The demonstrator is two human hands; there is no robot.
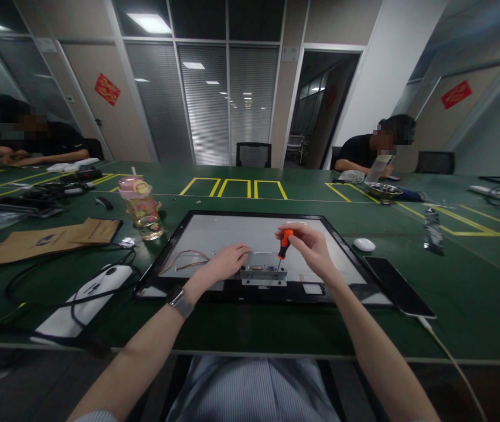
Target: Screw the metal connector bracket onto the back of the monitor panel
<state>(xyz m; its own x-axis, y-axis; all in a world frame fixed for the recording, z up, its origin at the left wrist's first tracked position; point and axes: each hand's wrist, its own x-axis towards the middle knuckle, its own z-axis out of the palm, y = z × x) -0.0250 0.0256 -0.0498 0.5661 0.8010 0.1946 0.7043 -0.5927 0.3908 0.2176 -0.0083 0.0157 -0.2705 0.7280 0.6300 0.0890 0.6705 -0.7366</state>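
A flat display panel (214, 228) with a black frame and pale back lies on the table before me. On its near edge is a metal bracket (264, 282) with a row of ports. My right hand (309, 246) is closed round an orange-and-black screwdriver (284, 243), held nearly upright, its tip down at the right part of the bracket. My left hand (230, 259) has its fingers bent over the bracket's left end; its thumb is hidden. Thin wires (183, 258) lie on the panel left of that hand.
Left of the panel stand a pink-lidded bottle (141, 211), a brown paper envelope (51, 240) and a white power strip (82, 299) with black cables. On the right lie a phone (399, 286) on a cable and a white case (364, 244). People sit across the table.
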